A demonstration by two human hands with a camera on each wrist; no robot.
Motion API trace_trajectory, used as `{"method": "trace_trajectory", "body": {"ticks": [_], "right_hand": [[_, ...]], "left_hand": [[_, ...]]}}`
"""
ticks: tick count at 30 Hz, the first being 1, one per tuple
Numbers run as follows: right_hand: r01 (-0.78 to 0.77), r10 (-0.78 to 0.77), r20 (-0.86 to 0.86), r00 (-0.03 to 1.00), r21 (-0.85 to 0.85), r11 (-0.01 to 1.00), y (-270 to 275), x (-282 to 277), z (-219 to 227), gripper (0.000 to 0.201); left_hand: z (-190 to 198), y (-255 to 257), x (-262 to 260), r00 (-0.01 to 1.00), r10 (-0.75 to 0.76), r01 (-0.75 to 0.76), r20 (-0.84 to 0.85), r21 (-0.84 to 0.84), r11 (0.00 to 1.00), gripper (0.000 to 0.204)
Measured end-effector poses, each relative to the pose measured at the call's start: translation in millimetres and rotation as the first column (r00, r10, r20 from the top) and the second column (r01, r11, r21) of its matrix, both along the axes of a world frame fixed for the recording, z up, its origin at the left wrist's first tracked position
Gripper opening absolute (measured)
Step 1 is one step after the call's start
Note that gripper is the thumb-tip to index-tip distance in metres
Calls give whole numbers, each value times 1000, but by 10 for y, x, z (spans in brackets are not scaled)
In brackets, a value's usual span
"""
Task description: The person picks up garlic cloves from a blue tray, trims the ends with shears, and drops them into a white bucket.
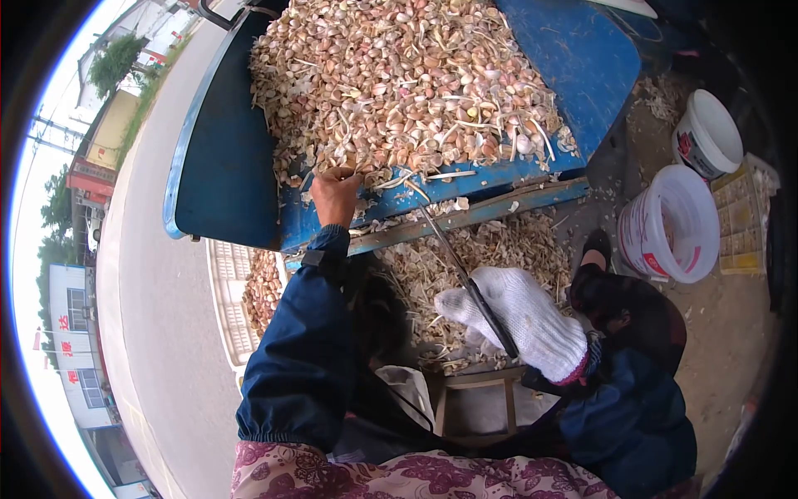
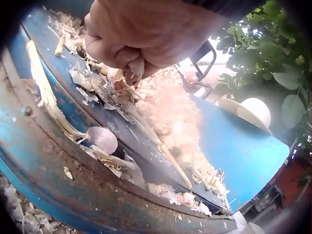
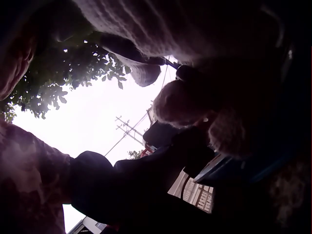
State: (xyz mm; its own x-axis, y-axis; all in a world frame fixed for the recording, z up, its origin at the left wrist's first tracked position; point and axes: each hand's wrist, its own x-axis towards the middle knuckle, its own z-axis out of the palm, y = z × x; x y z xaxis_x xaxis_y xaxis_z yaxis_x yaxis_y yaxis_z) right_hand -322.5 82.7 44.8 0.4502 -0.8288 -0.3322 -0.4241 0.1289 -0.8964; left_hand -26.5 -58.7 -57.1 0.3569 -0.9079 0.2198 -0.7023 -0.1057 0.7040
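At the near edge of the blue bin [image 1: 218, 166], the left hand [image 1: 335, 198] curls its fingers and pinches a garlic clove [image 2: 137, 67] beside the garlic heap [image 1: 403, 83]. Outside the bin, the gloved right hand [image 1: 532, 326] grips a dark rod [image 1: 459, 270], above dry garlic skins [image 1: 519, 245].

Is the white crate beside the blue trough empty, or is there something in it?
Not empty: the head view shows garlic cloves inside the white crate. How full, I cannot tell; the sleeve hides part.
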Motion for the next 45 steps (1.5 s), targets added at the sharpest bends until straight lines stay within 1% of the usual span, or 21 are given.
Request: {"method": "trace_trajectory", "body": {"ticks": [4,6,7,8,9,10,12,13,15,20,22,24,26,27,28,30,34,36,37,41,45], "right_hand": [[17,-17,1,1000,-28,999,-5,12,11,62],[11,-11,-4,1000,-40,999,-4,-7,9,62],[7,-7,12,1000,4,1000,5,-32,11,60],[-4,2,38,999,39,999,6,-48,6,58],[48,-43,95,995,-61,997,27,3,-104,54],[-4,4,16,1000,4,1000,5,-20,66,50],[16,-24,113,993,69,997,20,-42,61,49],[27,-53,92,994,261,965,6,-33,250,49],[1,-16,67,998,222,975,-3,-20,173,51],[-31,30,5,1000,35,999,28,11,-36,56],[-32,32,2,999,5,999,27,16,-59,56],[-35,35,0,999,-26,999,16,19,-17,56],[0,-11,59,998,178,984,6,33,121,56],[-1,-10,60,998,176,984,5,26,90,56],[-4,-7,73,997,140,990,5,13,30,55],[-6,-3,88,996,102,995,5,7,15,55],[0,-10,79,997,124,992,3,6,34,54],[0,-9,79,997,112,994,4,8,33,54],[-1,-10,91,996,116,993,5,9,42,54],[6,-21,102,995,152,988,7,5,100,53],[3,-4,97,995,11,1000,6,-29,-84,55]], "left_hand": [[77,-39,-137,994,-35,37,102,-16,999,20],[60,-63,-190,985,-128,130,113,-17,991,18],[10,-89,-164,965,-162,157,205,38,987,19],[-83,-139,-140,978,-201,202,57,-10,979,19],[-110,-170,-96,939,-188,205,286,-30,978,18],[-6,-126,-167,935,-215,220,281,13,975,17],[-62,-154,-150,944,-245,247,219,19,969,18],[-31,-143,-161,948,-245,243,202,32,969,18],[10,-123,-182,954,-237,234,186,39,971,17],[-81,-168,-259,867,-249,256,432,43,966,19],[-121,-161,-306,867,-239,251,438,32,968,18],[-124,-164,-339,863,-210,276,460,-80,958,10],[-114,-161,-315,904,-232,290,359,-118,950,9],[-109,-161,-297,933,-256,301,254,-156,941,8],[-99,-166,-270,933,-255,300,255,-157,941,8],[6,-153,-256,981,-189,189,-31,13,982,9],[-45,-167,-305,958,-278,279,73,-4,960,12],[-43,-174,-367,868,-299,323,398,6,946,14],[-65,-199,-374,859,-309,295,409,98,950,16],[-69,-243,-395,836,-284,276,470,88,957,16],[-66,-293,-337,931,-238,233,275,53,971,18]]}}
